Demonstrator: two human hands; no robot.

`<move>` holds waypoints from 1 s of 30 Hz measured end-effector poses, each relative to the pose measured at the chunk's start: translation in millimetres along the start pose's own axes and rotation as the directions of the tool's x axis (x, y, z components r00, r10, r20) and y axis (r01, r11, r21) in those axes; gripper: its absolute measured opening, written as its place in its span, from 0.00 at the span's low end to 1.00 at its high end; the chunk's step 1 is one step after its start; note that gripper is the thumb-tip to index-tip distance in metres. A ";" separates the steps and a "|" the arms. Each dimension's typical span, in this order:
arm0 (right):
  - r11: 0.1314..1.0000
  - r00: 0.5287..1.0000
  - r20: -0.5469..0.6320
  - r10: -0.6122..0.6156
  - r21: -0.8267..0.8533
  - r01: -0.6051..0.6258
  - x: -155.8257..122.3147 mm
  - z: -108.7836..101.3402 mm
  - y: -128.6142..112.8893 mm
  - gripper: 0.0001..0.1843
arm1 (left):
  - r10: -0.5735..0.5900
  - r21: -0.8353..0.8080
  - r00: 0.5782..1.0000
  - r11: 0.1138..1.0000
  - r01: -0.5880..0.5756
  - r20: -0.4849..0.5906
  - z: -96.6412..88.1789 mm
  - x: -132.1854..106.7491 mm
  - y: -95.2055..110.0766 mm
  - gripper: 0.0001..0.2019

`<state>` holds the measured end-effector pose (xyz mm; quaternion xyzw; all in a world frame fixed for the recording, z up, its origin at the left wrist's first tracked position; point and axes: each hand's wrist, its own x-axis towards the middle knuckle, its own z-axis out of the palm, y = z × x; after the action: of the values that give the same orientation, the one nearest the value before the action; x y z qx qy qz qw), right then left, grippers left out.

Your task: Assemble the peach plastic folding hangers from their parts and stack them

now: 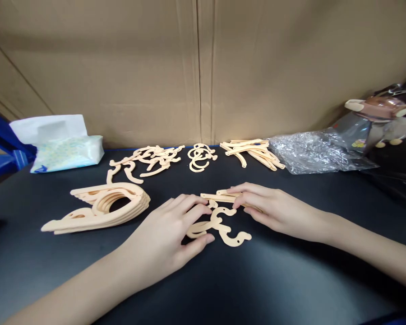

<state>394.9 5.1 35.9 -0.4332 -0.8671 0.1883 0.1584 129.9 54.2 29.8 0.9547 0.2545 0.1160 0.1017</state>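
Beige curved hook pieces (235, 241) lie on the black table in front of me, overlapping one another. My left hand (172, 230) reaches over their left side, with its thumb and fingers apart. Its fingertips are close to the hooks and may touch them. Thin straight beige strips (218, 197) lie just behind the hooks. My right hand (270, 205) is bent around these strips, fingertips on top and thumb on the near side, hiding their right ends. Left of my left hand rests a stack of beige folding-hanger arms (122, 214), nested together.
Along the back lie a pile of hooked arms (152, 158), several small curved hooks (201, 157) and a heap of strips (253, 151). Crumpled clear plastic (318, 151) and a monkey-headed item (379, 113) are at right. A tissue pack (67, 151) sits at left, before a cardboard wall (138, 81).
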 end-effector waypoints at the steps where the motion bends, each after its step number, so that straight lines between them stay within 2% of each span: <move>1: 1.000 1.000 -0.004 -0.018 0.018 0.018 3.6 1.7 -1.6 0.16 | 0.004 -0.011 1.000 1.000 -0.004 -0.005 -0.1 -1.4 0.5 0.15; 4: 0.996 0.998 -0.038 -0.053 0.069 0.055 12.1 9.2 -4.8 0.15 | 0.005 -0.089 1.000 0.996 -0.006 -0.015 2.1 -5.1 1.7 0.13; 8: 0.989 0.993 -0.081 -0.089 0.113 0.098 14.4 15.7 -8.3 0.14 | -0.007 -0.293 0.999 0.956 -0.006 -0.043 8.1 -8.6 2.9 0.11; 11: 0.989 0.981 -0.162 -0.107 0.085 0.122 9.8 12.6 -12.8 0.12 | -0.030 -0.409 0.996 0.913 -0.005 -0.079 11.4 -9.7 4.9 0.14; 14: 0.991 0.966 -0.230 -0.122 0.019 0.130 4.3 8.2 -17.2 0.10 | -0.055 -0.455 0.989 0.890 -0.014 -0.139 14.5 -9.2 6.7 0.14; 18: 0.987 0.961 -0.226 -0.157 -0.058 0.148 2.2 11.9 -18.6 0.08 | -0.068 -0.507 0.975 0.861 -0.050 -0.211 16.2 -7.2 8.2 0.14; 21: 0.985 0.963 -0.205 -0.175 -0.046 0.169 4.6 18.6 -18.5 0.08 | -0.102 -0.544 0.973 0.839 -0.028 -0.208 12.2 -5.1 11.7 0.15; 26: 0.992 0.976 -0.193 -0.099 0.057 0.111 8.4 21.4 -28.2 0.05 | -0.163 -0.617 0.966 0.787 0.007 -0.198 4.6 -1.7 23.9 0.12; 30: 0.976 0.988 -0.153 0.025 0.219 0.009 8.2 17.4 -37.4 0.07 | -0.190 -0.602 0.952 0.799 0.006 -0.242 3.1 -1.9 26.1 0.09</move>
<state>356.7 -12.3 38.9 -0.4300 -0.8242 0.2494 0.2712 141.2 30.6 33.1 0.8324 0.2669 0.3229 0.3629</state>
